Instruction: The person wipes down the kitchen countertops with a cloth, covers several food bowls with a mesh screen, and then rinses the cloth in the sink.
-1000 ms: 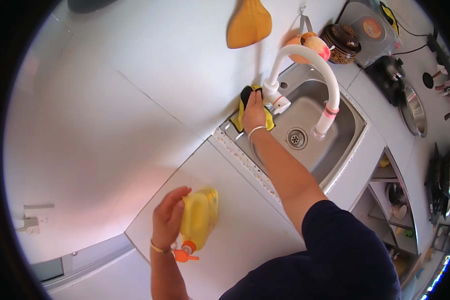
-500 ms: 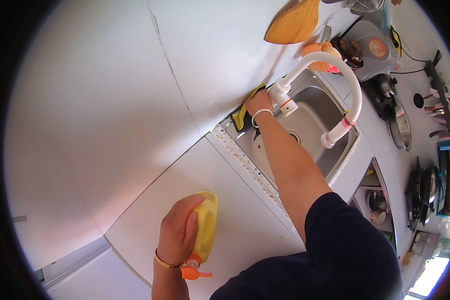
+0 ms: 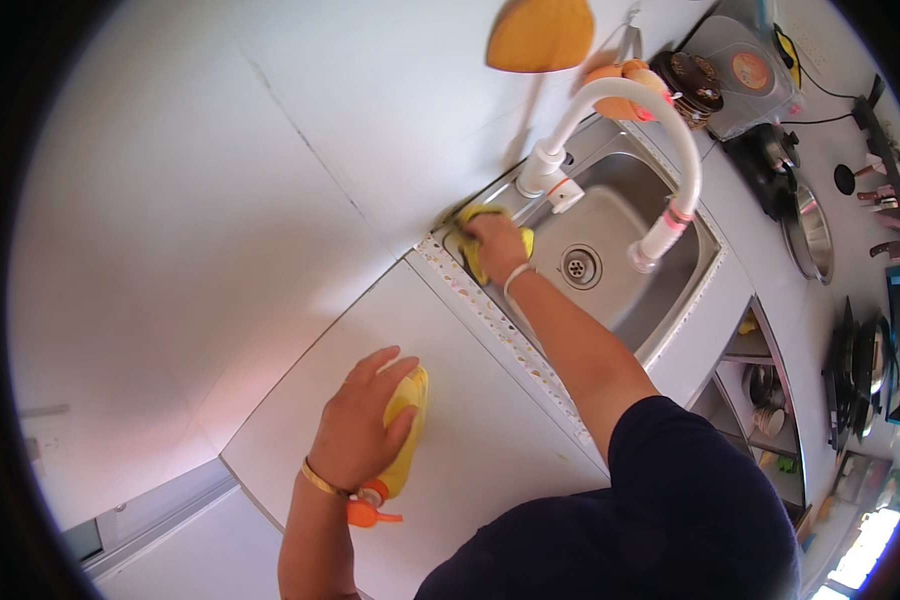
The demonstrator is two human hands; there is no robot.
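Note:
My right hand presses a yellow and dark cleaning cloth onto the sink's rim, at the corner by the wall. Its fingers are closed on the cloth, which bunches out around them. Beside that hand rises the white faucet, its curved neck reaching over the steel sink. Over the counter, my left hand lies against a yellow spray bottle with an orange trigger head. The fingers are spread and the thumb crosses the bottle's side; the palm's contact with it is hidden.
White counter runs left of the sink, up to the white wall. A patterned strip edges the sink. A wooden board hangs above. Beyond the sink are a steel bowl, a knife rack and an open cupboard with dishes.
My right hand has moved with the cloth from behind the faucet's base toward the sink's near-left corner. My left hand's fingers have spread beside the bottle, whose head has shifted slightly left.

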